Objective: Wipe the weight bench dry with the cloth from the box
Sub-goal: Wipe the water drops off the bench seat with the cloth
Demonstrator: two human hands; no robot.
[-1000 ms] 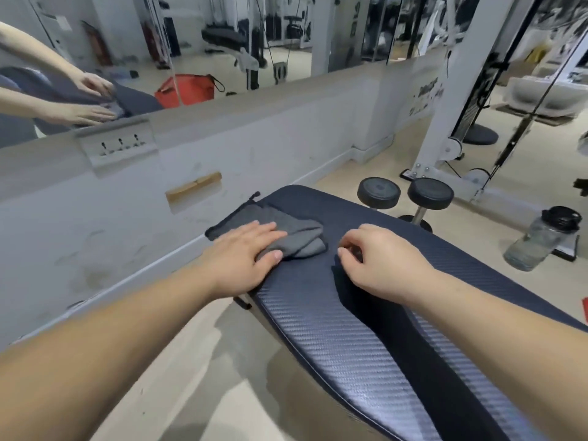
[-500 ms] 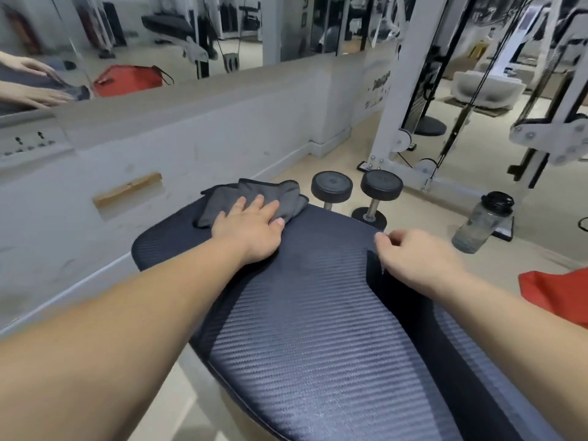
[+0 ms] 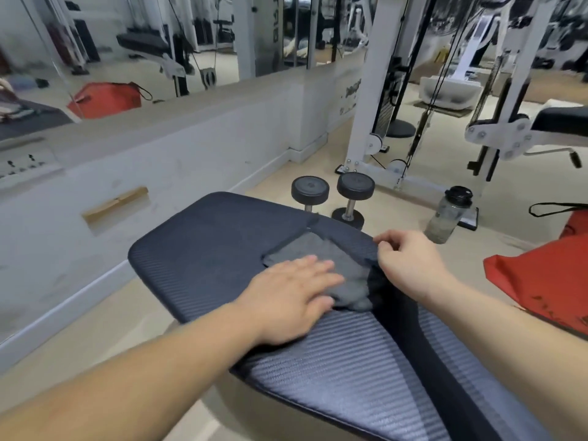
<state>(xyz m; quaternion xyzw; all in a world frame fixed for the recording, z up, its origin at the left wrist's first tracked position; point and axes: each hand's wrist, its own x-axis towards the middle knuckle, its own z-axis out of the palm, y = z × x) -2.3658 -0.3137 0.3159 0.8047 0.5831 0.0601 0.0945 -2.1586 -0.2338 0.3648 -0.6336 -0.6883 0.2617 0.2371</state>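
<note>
Filling the lower centre of the head view, the dark blue, ribbed, padded weight-bench counter [image 3: 203,259] runs from its rounded far end toward the near right corner. Beyond its far edge, the beige gym floor [image 3: 105,326] carries two black round-headed dumbbells [image 3: 332,197] standing on end, side by side, and a clear plastic water bottle with a black cap [image 3: 448,214] further right. A red fabric bag [image 3: 537,281] lies off the counter's right edge. On the counter, near its right edge and short of the far end, lies the crumpled grey cloth [image 3: 318,253]. The left hand [image 3: 292,294] rests palm-down on the cloth's near half, grip spread flat with fingers extended. The right hand [image 3: 410,262] sits at the counter's right edge, just beside the cloth, fingers curled; whether this grip pinches the cloth or the pad edge cannot be told.
</note>
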